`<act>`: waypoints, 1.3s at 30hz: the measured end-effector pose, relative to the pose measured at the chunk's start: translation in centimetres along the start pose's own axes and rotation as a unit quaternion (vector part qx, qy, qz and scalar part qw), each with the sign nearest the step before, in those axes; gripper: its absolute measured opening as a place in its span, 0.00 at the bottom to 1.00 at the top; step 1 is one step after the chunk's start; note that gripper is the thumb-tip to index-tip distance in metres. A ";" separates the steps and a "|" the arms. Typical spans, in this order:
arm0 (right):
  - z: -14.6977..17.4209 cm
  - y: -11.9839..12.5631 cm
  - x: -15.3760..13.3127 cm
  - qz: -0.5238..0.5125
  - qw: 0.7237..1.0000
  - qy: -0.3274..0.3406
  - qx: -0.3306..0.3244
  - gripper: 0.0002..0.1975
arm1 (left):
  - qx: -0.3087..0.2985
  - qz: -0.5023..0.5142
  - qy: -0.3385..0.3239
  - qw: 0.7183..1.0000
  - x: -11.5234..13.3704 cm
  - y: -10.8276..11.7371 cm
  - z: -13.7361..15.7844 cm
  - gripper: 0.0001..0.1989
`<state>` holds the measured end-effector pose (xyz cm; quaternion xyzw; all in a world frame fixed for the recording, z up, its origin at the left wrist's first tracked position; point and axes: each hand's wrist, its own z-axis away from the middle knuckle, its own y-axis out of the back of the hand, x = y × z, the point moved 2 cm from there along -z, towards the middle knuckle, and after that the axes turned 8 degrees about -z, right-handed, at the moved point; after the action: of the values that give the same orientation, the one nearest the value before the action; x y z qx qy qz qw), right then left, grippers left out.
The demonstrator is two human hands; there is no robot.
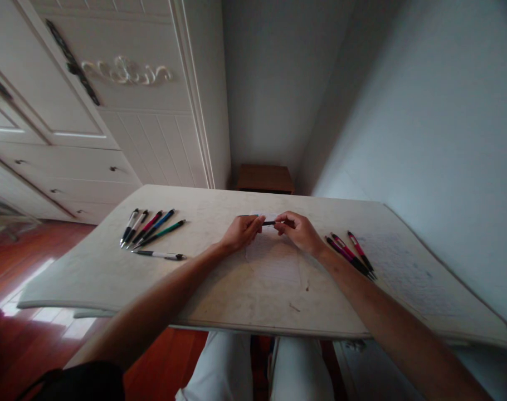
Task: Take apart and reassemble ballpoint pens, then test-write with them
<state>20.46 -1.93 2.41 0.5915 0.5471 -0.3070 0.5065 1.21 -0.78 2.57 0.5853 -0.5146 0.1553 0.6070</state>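
Note:
Near the middle of the table, my left hand (242,231) and my right hand (296,229) are closed on the two ends of a pen (269,223). Only a short dark stretch of it shows between my fingertips, so I cannot tell its full colour. A thin dark and blue edge shows just behind my left hand, mostly hidden. Beneath the hands lies a pale sheet of paper (278,267). Left of my left hand, several pens (151,225) are fanned out, with a white pen (159,255) lying crosswise below them. Pink pens (351,255) lie beside my right forearm.
The pale table (220,301) has its front edge over my legs. A written sheet (416,273) lies on its right side. A wall (441,139) borders the right, a white cabinet (153,133) stands at left, and a brown box-like stand (265,177) is behind.

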 end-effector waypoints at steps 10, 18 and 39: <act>-0.2 1.0 0.1 -0.056 0.997 0.030 0.040 0.15 | 0.003 -0.015 0.001 1.000 -0.2 0.1 0.0 0.27; -0.9 3.2 1.1 0.145 0.978 0.129 0.077 0.10 | 0.130 -0.182 -0.095 0.970 -0.5 2.0 -0.8 0.15; -1.1 3.4 2.6 0.211 0.966 0.128 0.082 0.19 | 0.194 -0.257 -0.114 0.940 -2.1 3.3 -1.5 0.10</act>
<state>24.06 0.35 1.28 0.7675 0.4427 -0.1590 0.4355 -1.58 2.29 2.98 0.8180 -0.3722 0.0233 0.4380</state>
